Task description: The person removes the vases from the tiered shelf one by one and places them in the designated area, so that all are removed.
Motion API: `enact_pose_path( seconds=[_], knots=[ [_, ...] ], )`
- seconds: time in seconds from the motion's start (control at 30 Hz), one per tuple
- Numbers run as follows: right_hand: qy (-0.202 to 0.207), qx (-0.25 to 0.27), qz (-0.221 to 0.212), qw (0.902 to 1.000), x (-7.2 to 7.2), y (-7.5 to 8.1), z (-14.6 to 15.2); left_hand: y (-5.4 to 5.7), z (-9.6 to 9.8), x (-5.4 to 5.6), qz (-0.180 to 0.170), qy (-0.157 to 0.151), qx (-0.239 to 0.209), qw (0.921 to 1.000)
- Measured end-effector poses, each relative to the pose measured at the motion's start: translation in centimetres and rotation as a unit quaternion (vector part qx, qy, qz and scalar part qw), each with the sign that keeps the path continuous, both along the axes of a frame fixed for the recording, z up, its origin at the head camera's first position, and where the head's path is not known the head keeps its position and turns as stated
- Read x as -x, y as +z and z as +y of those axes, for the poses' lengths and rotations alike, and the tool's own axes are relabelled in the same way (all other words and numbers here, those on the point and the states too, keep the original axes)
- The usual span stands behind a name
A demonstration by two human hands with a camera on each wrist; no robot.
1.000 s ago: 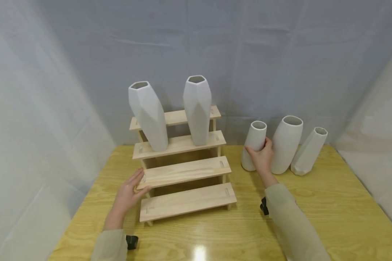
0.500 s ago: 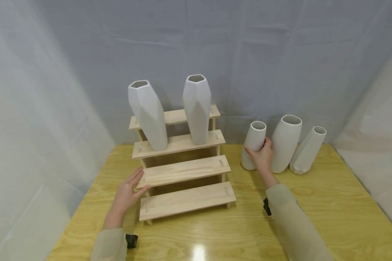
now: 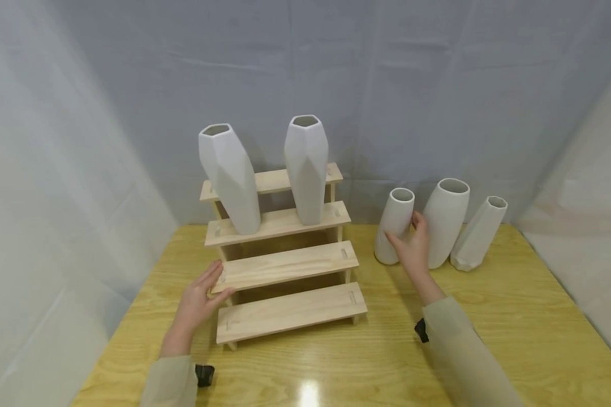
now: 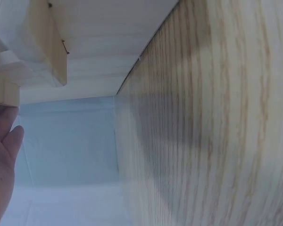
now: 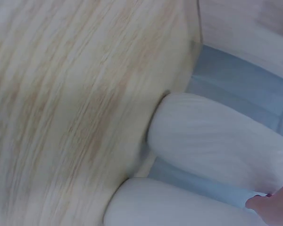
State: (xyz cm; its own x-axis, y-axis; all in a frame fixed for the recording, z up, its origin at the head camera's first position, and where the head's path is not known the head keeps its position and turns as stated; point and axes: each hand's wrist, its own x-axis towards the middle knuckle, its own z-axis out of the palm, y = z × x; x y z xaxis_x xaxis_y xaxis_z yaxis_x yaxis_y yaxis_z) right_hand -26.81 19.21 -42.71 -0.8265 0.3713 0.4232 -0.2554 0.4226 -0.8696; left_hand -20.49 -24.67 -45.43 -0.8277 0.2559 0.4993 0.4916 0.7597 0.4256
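Observation:
My left hand [image 3: 196, 302] rests at the left end of a wooden stepped stand [image 3: 290, 265], its fingers fairly straight on the second step from the front and its thumb along the front edge. In the left wrist view the fingertips [image 4: 4, 123] meet the wood. My right hand [image 3: 412, 249] is at a small tapered white vase [image 3: 394, 220] on the table, thumb spread across its front and fingers at its right side, in a loose grasp. A wider rounded white vase [image 3: 445, 226] stands just right of that hand; both vases also show in the right wrist view.
Two tall faceted white vases, one on the left [image 3: 231, 181] and one on the right [image 3: 308, 169], stand on the stand's third step. A slim faceted vase [image 3: 478, 234] is at the far right of the wooden table [image 3: 519, 328]. Grey cloth [image 3: 356, 85] hangs behind.
My right hand has loosened and drawn slightly right and back from the small vase, which stays in place. My left hand keeps its place on the stand. The whole view shifts slightly.

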Motion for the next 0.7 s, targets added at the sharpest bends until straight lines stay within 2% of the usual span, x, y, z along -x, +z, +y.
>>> enact_pose_path(
  seconds=[0.2,0.33,0.7],
  knots=[
    [0.03,0.023,0.019,0.9991,-2.0,1.1,-0.2,0.0,0.0,0.0,-0.002,-0.001,0.002,1.0],
    [0.053,0.01,0.029,0.9982,-3.2,2.0,-0.5,0.0,-0.1,-0.1,-0.002,0.0,0.0,1.0],
    [0.104,-0.034,0.053,0.9926,-4.2,3.9,-1.6,-0.2,-0.1,0.1,0.009,-0.007,-0.003,0.9999]
  ],
)
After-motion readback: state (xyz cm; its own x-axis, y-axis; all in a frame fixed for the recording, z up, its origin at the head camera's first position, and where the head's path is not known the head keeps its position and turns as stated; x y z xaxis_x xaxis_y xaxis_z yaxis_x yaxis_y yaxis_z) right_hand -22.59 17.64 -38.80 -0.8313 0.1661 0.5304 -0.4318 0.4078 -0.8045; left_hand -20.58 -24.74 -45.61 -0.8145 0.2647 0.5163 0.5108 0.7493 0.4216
